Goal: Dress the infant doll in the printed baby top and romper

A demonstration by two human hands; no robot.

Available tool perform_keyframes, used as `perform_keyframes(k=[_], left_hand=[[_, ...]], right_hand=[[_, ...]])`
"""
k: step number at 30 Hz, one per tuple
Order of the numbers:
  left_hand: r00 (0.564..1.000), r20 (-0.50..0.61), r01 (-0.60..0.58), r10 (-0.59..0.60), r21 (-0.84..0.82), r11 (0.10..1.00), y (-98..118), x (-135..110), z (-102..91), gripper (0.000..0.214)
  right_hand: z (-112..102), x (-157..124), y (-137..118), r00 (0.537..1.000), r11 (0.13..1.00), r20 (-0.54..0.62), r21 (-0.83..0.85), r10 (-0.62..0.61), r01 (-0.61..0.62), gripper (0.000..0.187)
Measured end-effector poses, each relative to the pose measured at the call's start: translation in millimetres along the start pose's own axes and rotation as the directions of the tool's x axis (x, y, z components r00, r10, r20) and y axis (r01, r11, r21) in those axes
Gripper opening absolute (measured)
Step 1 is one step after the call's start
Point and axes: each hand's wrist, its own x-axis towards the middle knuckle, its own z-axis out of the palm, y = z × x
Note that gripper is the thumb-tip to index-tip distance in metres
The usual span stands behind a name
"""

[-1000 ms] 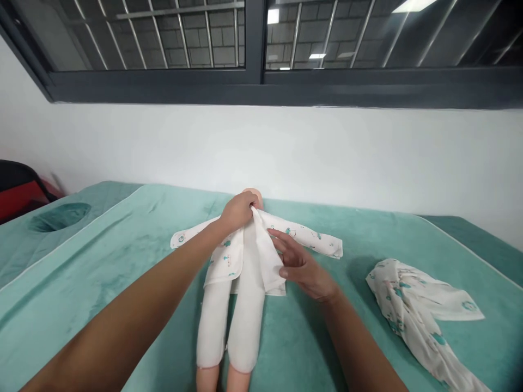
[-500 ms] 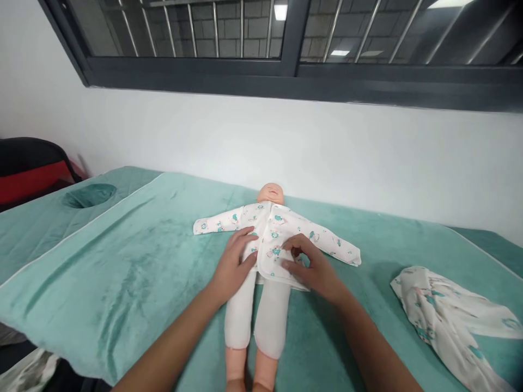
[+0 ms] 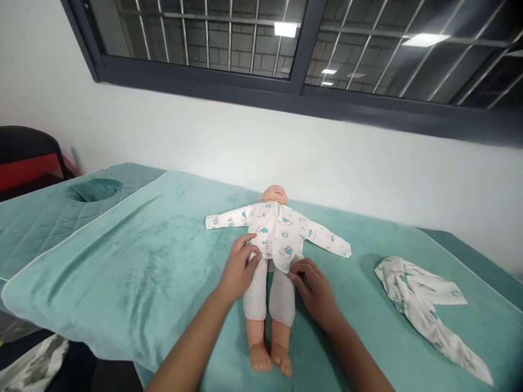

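Observation:
A baby doll (image 3: 274, 194) lies on its back, bare feet toward me. It wears a white baby shirt (image 3: 267, 220) with small green and orange prints, the long sleeves spread out to both sides. White padded cloth covers its legs down to the shins. My left hand (image 3: 242, 267) rests at the shirt's lower left hem, thumb and index finger closed on the edge. At the lower right front corner, my right hand (image 3: 312, 286) pinches the hem between thumb and fingers. The two front panels meet along the middle of the chest.
Printed white baby trousers (image 3: 420, 305) lie crumpled to the right. A green sheet (image 3: 122, 261) covers the bed, which has a round hole (image 3: 93, 189) at far left. Behind are a white wall and a barred window (image 3: 229, 81). A red and black chair (image 3: 30, 163) stands left.
My right hand has moved down from the shirt's front to its lower corner and closed on it. My left hand's fingers have drawn together at the hem. The camera view has tilted.

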Motion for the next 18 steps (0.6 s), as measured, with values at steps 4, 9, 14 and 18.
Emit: perform_keyframes(k=[4,9,14,18], left_hand=[[0.999,0.015,0.034,-0.033,-0.121,0.992,3.1,-3.3,-8.6,0.011],[0.991,0.01,0.131,-0.132,-0.245,0.961,8.9,-4.5,-16.2,0.025],[0.979,-0.035,0.182,-0.203,-0.32,0.93,4.5,-1.7,-15.0,0.024],[0.971,0.007,0.223,-0.239,-0.388,0.894,4.4,-0.8,-15.4,0.022]], right_hand=[[-1.1,-10.1,-7.2,0.998,0.998,-0.041,0.047,0.037,-0.035,0.008],[-32.1,-42.1,24.3,0.987,0.954,-0.137,-0.276,0.082,-0.117,0.023],[-122.4,-90.0,77.2,0.912,0.464,-0.355,-0.785,0.207,-0.411,0.047],[-176.2,-111.6,100.3,0.711,0.295,-0.451,-0.689,0.54,-0.662,0.053]])
